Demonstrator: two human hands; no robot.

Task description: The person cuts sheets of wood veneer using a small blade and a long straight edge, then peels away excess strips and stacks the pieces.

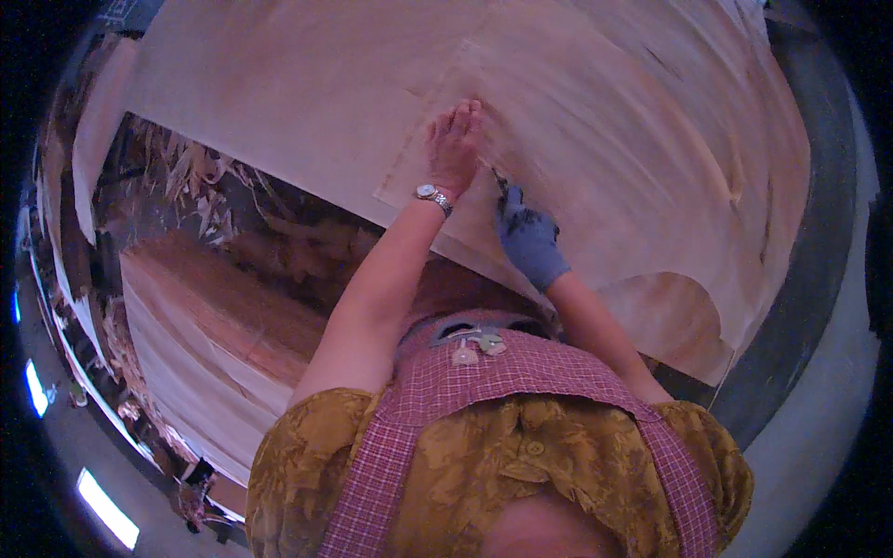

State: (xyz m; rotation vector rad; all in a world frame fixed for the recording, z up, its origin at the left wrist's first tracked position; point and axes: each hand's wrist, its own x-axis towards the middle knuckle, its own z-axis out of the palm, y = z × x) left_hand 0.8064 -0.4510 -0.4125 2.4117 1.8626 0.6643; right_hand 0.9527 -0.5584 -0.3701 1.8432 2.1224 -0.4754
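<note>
My bare left hand [454, 149], with a silver wristwatch [435, 196] below it, lies with fingers stretched out on a large pale wood veneer sheet [595, 84]. Under and beside the palm runs a straight-edged strip of veneer [406, 167]. Just right of it, my right hand [530, 237], in a blue-grey glove with dark patches, is closed round a small knife-like tool [500, 178]. The tool's thin dark end points up-left, close to the strip's edge beside my left hand. Most of its handle is hidden in the glove.
Torn veneer scraps [200, 177] lie in a dark gap on the left. Below them is a stack of veneer sheets [200, 316]. A rounded brown veneer piece [665, 316] sits near my right forearm. Dark edging [809, 232] curves along the right side.
</note>
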